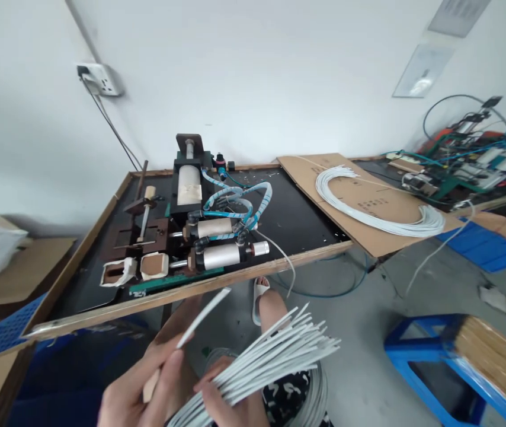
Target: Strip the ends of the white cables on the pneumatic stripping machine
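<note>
My left hand [141, 385] pinches a thin strip of white wire [204, 315] at the bottom of the view. My right hand [229, 398] grips a thick bundle of white wires [279, 356], whose cut ends fan out to the right. Both hands are below the wooden front edge of a black workbench [182, 292] and do not touch it. On the bench stands a pneumatic machine [213, 231] with silver cylinders and blue-wrapped air hoses. More white wires [368, 207] lie curved on a cardboard sheet [306, 175] at the right.
A second pneumatic machine [470, 160] stands at the far right. A blue stool [431, 350] carrying a wooden board is at the lower right. My own leg and slipper [262, 299] are under the bench edge. Cardboard boxes [17, 273] are at the left.
</note>
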A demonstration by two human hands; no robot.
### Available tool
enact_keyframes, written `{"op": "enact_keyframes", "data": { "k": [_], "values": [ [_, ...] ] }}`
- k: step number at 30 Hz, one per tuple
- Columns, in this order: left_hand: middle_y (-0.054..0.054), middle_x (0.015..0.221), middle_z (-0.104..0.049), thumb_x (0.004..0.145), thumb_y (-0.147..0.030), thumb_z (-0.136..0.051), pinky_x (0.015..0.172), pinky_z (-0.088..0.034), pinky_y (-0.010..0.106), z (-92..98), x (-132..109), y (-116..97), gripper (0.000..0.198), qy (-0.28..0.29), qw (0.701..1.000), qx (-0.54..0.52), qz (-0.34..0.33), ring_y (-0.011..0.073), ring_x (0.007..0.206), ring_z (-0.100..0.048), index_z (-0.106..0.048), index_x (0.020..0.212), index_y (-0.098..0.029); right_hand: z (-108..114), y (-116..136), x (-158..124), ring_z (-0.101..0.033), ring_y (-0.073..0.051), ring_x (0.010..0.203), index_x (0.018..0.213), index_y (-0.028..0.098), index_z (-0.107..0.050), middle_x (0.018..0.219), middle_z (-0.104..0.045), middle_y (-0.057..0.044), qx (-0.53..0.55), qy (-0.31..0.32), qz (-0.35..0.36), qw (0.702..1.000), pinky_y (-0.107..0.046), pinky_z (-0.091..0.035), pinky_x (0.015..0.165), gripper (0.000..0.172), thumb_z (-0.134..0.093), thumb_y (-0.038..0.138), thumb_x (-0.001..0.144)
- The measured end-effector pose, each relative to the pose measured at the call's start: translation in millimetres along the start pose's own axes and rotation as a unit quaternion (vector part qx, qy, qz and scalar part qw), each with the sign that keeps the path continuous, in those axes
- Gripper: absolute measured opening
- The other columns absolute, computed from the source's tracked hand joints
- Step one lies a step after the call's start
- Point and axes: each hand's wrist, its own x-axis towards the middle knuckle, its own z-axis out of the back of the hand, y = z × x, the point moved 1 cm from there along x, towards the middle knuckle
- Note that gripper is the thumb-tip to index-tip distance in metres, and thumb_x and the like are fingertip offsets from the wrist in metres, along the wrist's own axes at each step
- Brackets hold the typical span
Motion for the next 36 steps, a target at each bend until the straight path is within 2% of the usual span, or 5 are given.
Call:
{"op": "enact_keyframes", "data": {
  "k": [5, 9, 19, 29, 36],
  "values": [
    [-0.007, 0.120, -0.070, 0.100, -0.054, -0.054, 0.091, -0.055, 0.006, -28.7, 25, 6, 0.033, 0.111, 0.975, 0.111, -0.158, 0.0092, 0.110, -0.069, -0.073, 0.121, -0.036, -2, -8, -1, -0.068, -0.022, 0.085, 0.085, 0.018, -0.071, 0.088, -0.071, -0.009, -0.031, -0.015, 0.010, 0.999, -0.030, -0.057, 0.084, 0.037, -0.073, 0.054, 0.088],
    [-0.007, 0.133, -0.064, 0.100, -0.054, -0.052, 0.100, -0.056, 0.012, -25.0, 28, -4, 0.035, 0.134, 0.978, 0.105, -0.118, 0.0116, 0.125, -0.062, -0.069, 0.127, -0.038, -3, -6, -5, -0.068, -0.021, 0.086, 0.090, 0.020, -0.073, 0.090, -0.071, -0.006, 0.023, -0.020, -0.015, 0.999, -0.030, -0.056, 0.086, 0.040, -0.072, 0.059, 0.089],
    [0.003, 0.084, -0.065, 0.104, -0.042, -0.050, 0.069, -0.043, 0.014, -32.0, 17, -47, 0.038, 0.389, 0.913, -0.120, -0.033, 0.0081, 0.078, -0.059, -0.071, 0.085, -0.017, 5, -1, -5, -0.064, -0.023, 0.114, 0.119, 0.017, -0.064, 0.114, -0.067, -0.011, -0.044, 0.030, -0.045, 0.998, -0.030, -0.053, 0.102, 0.040, -0.075, 0.039, 0.087],
    [0.003, 0.087, -0.068, 0.102, -0.046, -0.053, 0.071, -0.044, 0.018, -38.4, 10, -41, 0.036, 0.308, 0.931, -0.179, 0.080, 0.0107, 0.078, -0.061, -0.077, 0.092, -0.019, 6, 33, 3, -0.062, -0.022, 0.116, 0.112, 0.016, -0.064, 0.109, -0.069, -0.009, -0.057, 0.058, -0.081, 0.993, -0.030, -0.048, 0.107, 0.030, -0.064, 0.039, 0.092],
    [0.004, 0.072, -0.069, 0.090, -0.051, -0.071, 0.074, -0.054, 0.012, -19.8, 14, -16, 0.037, 0.014, 0.968, -0.207, 0.140, 0.0125, 0.077, -0.069, -0.080, 0.074, -0.018, 21, 20, -2, -0.069, -0.020, 0.090, 0.096, 0.016, -0.069, 0.095, -0.072, -0.007, -0.077, 0.035, -0.109, 0.990, -0.030, -0.054, 0.089, 0.034, -0.065, 0.049, 0.096]
  ]
}}
